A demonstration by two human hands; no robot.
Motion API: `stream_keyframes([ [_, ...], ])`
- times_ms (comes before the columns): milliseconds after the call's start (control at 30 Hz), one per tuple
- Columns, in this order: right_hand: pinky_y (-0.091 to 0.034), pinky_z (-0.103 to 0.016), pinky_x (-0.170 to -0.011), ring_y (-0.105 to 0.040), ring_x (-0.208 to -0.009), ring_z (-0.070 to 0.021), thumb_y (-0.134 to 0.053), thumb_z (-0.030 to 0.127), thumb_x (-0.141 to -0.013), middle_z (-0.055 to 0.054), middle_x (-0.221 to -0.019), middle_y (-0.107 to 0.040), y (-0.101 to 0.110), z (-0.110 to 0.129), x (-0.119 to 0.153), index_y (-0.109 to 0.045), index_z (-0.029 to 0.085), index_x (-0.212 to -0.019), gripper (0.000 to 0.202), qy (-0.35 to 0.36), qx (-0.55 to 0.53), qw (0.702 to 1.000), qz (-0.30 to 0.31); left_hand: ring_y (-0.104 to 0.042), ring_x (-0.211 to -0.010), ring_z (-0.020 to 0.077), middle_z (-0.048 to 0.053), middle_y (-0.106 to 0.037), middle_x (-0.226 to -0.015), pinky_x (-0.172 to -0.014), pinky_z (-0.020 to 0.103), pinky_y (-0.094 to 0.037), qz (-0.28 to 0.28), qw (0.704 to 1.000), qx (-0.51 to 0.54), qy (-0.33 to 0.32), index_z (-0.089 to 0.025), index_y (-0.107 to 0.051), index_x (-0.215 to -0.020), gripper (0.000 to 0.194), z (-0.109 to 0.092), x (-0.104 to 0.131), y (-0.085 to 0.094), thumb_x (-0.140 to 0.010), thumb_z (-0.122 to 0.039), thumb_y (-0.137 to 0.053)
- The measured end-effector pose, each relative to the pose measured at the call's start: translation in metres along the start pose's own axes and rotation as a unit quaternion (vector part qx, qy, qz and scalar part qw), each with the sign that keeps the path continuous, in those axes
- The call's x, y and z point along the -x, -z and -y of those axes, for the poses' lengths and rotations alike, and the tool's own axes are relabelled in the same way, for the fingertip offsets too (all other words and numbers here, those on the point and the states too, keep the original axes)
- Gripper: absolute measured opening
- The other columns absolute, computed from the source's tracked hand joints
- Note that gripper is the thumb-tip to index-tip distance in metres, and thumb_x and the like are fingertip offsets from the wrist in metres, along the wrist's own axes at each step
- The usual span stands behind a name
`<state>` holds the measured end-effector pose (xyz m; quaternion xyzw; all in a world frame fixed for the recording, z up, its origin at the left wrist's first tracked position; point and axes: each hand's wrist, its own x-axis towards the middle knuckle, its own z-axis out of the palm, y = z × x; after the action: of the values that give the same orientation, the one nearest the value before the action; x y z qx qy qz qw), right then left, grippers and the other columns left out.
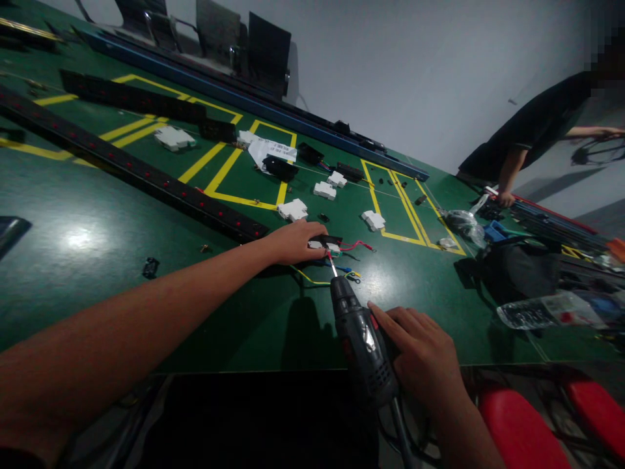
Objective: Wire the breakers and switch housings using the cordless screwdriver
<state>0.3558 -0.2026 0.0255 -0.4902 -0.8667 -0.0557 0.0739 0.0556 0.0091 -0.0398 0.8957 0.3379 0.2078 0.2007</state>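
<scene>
My left hand (295, 241) is closed on a small white circuit breaker (334, 249) at the right end of a long black power strip (161, 182) dotted with red spots. Loose wires come out there: a red wire (355, 245), a yellow-green wire (307, 279) and a blue one with ring ends. My right hand (422, 348) is wrapped round a black corded electric screwdriver (364, 345). Its bit (333, 266) points up and away from me, its tip at the breaker. Whether the tip sits in a screw is too small to tell.
More white breakers (374, 220) lie about the green table (234, 312), with black end pieces (280, 167) and a paper sheet (268, 151). A backpack (512, 273) and plastic bottle (551, 312) are at right. Beyond stands a person (532, 124). Red stools (522, 430) stand below the edge.
</scene>
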Motion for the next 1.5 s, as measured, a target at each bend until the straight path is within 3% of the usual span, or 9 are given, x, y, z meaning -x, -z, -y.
stream_keyframes([
  [200, -0.047, -0.033, -0.073, -0.064, -0.087, -0.021, -0.043, -0.003, -0.082, -0.007, -0.105, -0.072, 0.013, 0.007, -0.005, -0.063, 0.025, -0.143, 0.07, -0.047, -0.048, 0.997, 0.028, -0.061, -0.114, 0.0307, 0.012, -0.069, -0.127, -0.099, 0.045, -0.046, 0.0, 1.0, 0.0, 0.002, -0.022, -0.063, -0.124, 0.044, 0.0, -0.001, 0.001, -0.096, -0.057, -0.056],
  [300, -0.05, -0.034, -0.074, -0.068, -0.089, -0.0225, -0.047, 0.006, -0.087, -0.007, -0.104, -0.073, 0.026, 0.018, -0.012, -0.064, 0.026, -0.137, 0.057, -0.079, -0.087, 0.99, 0.074, -0.061, -0.115, 0.0302, 0.011, -0.069, -0.127, -0.101, 0.044, -0.045, -0.001, 1.0, 0.004, 0.002, -0.023, -0.063, -0.124, 0.044, 0.002, -0.001, -0.001, -0.096, -0.057, -0.056],
  [400, -0.054, -0.036, -0.081, -0.071, -0.099, -0.0271, -0.061, 0.014, -0.078, -0.009, -0.112, -0.074, 0.042, 0.025, -0.021, -0.064, 0.025, -0.133, 0.056, -0.073, -0.133, 0.981, 0.121, -0.061, -0.116, 0.0303, 0.011, -0.068, -0.13, -0.103, 0.044, -0.045, -0.001, 1.0, 0.002, -0.008, -0.023, -0.063, -0.125, 0.045, 0.005, -0.002, -0.003, -0.096, -0.057, -0.057],
  [467, -0.054, -0.035, -0.079, -0.072, -0.099, -0.0271, -0.064, 0.015, -0.071, -0.008, -0.112, -0.075, 0.052, 0.026, -0.027, -0.065, 0.026, -0.127, 0.057, -0.07, -0.159, 0.977, 0.127, -0.061, -0.117, 0.0306, 0.012, -0.068, -0.132, -0.103, 0.045, -0.045, -0.005, 1.0, 0.001, -0.01, -0.022, -0.062, -0.126, 0.047, 0.008, -0.003, -0.005, -0.095, -0.058, -0.058],
  [600, -0.052, -0.031, -0.07, -0.072, -0.09, -0.0245, -0.064, 0.015, -0.068, -0.006, -0.103, -0.075, 0.062, 0.025, -0.037, -0.067, 0.026, -0.115, 0.048, -0.07, -0.155, 0.978, 0.121, -0.061, -0.116, 0.0308, 0.012, -0.068, -0.131, -0.101, 0.046, -0.046, -0.007, 1.0, 0.005, -0.01, -0.023, -0.063, -0.127, 0.049, 0.01, -0.003, -0.007, -0.095, -0.058, -0.058],
  [733, -0.051, -0.033, -0.071, -0.072, -0.088, -0.025, -0.064, 0.015, -0.067, -0.006, -0.101, -0.075, 0.062, 0.026, -0.04, -0.064, 0.024, -0.117, 0.051, -0.058, -0.119, 0.983, 0.131, -0.06, -0.116, 0.0303, 0.012, -0.068, -0.13, -0.101, 0.045, -0.046, -0.006, 1.0, 0.016, -0.017, -0.023, -0.064, -0.127, 0.047, 0.008, -0.003, -0.005, -0.096, -0.058, -0.056],
  [900, -0.047, -0.031, -0.063, -0.068, -0.076, -0.0215, -0.064, 0.019, -0.069, -0.005, -0.091, -0.072, 0.059, 0.024, -0.038, -0.061, 0.022, -0.103, 0.035, -0.062, -0.121, 0.982, 0.134, -0.06, -0.109, 0.0302, 0.012, -0.069, -0.122, -0.095, 0.044, -0.047, -0.013, 1.0, -0.001, 0.001, -0.022, -0.065, -0.122, 0.045, 0.007, -0.003, -0.005, -0.095, -0.057, -0.057],
  [1167, -0.048, -0.032, -0.067, -0.07, -0.081, -0.0235, -0.064, 0.022, -0.07, -0.006, -0.094, -0.073, 0.053, 0.024, -0.036, -0.061, 0.023, -0.106, 0.036, -0.089, -0.132, 0.978, 0.135, -0.059, -0.111, 0.0303, 0.011, -0.069, -0.123, -0.097, 0.045, -0.047, -0.015, 1.0, -0.004, -0.002, -0.024, -0.065, -0.122, 0.043, 0.009, -0.003, -0.007, -0.095, -0.057, -0.058],
  [1500, -0.038, -0.028, -0.059, -0.065, -0.071, -0.0206, -0.064, 0.02, -0.069, -0.006, -0.094, -0.072, 0.05, 0.026, -0.035, -0.059, 0.023, -0.108, 0.04, -0.083, -0.098, 0.983, 0.132, -0.061, -0.112, 0.0308, 0.012, -0.07, -0.121, -0.096, 0.044, -0.049, -0.015, 1.0, 0.004, 0.013, -0.022, -0.064, -0.121, 0.044, 0.009, -0.004, -0.008, -0.095, -0.058, -0.059],
])
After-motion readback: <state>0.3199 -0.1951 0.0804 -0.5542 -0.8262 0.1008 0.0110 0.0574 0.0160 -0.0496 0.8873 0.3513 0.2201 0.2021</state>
